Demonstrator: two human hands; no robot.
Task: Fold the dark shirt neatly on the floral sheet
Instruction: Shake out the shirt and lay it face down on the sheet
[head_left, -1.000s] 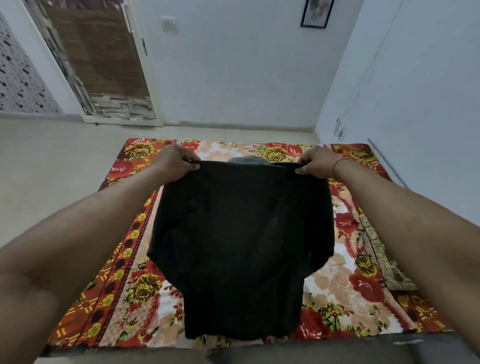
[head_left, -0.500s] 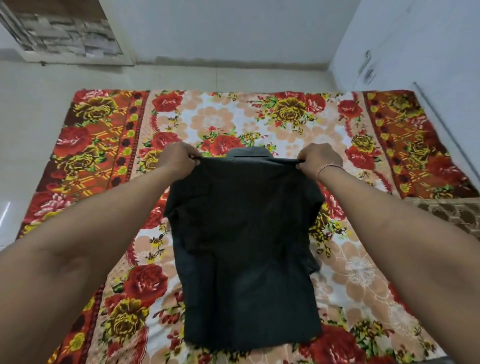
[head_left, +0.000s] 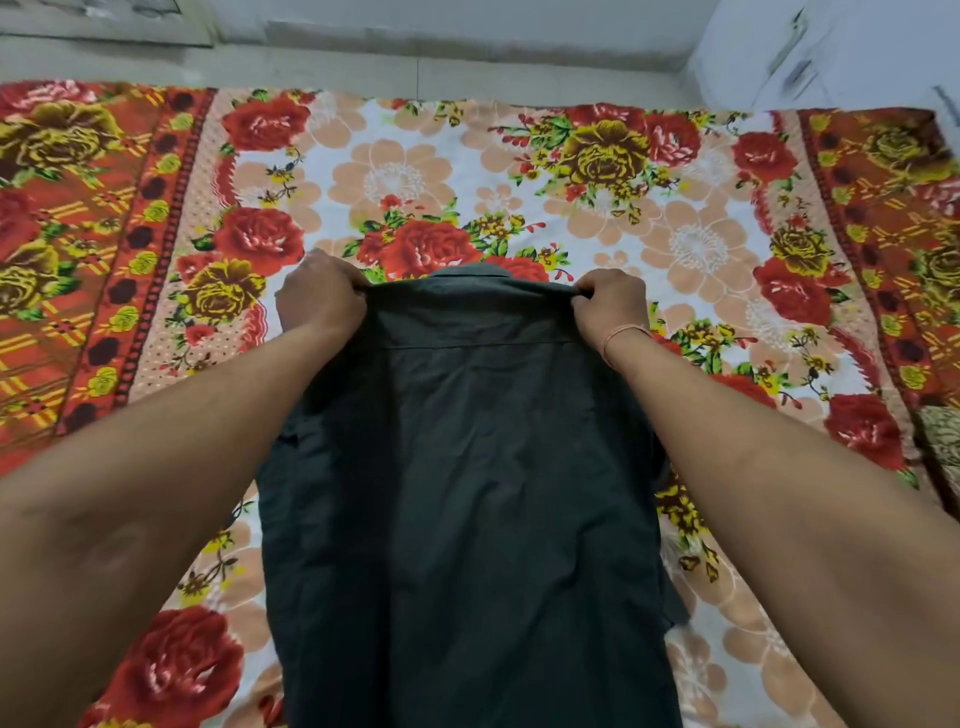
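Two arms (head_left: 156, 493) reach in from the bottom corners, shirt (head_left: 467, 493) between them. Shirt: dark, near-black woven cloth, matte, light creases, a seam straight across just below the shoulders. Its body runs down the middle of the sheet (head_left: 395, 176) and off the bottom edge; hem out of frame. Short sleeves bunch at both sides, partly under the arms.

Left hand (head_left: 319, 299) pinches the left shoulder corner, fingers curled over the top edge. Right hand (head_left: 610, 306) does the same at the right shoulder corner, thin bracelet (head_left: 626, 335) on that wrist. Top edge is taut between the hands, collar (head_left: 488, 273) poking out just beyond it. Can't tell if the shoulder edge touches the sheet or sits slightly lifted.

Versus 1 s ago: shirt was hanging in the air with door and walls in view. Now the view looks down, and the shirt is lower and stretched out over the sheet. Grip points unchanged.

Sheet: flat, printed red and yellow roses on a white centre, orange-red border bands either side. Beyond it pale tiled floor (head_left: 363, 67), then white wall (head_left: 467, 15).
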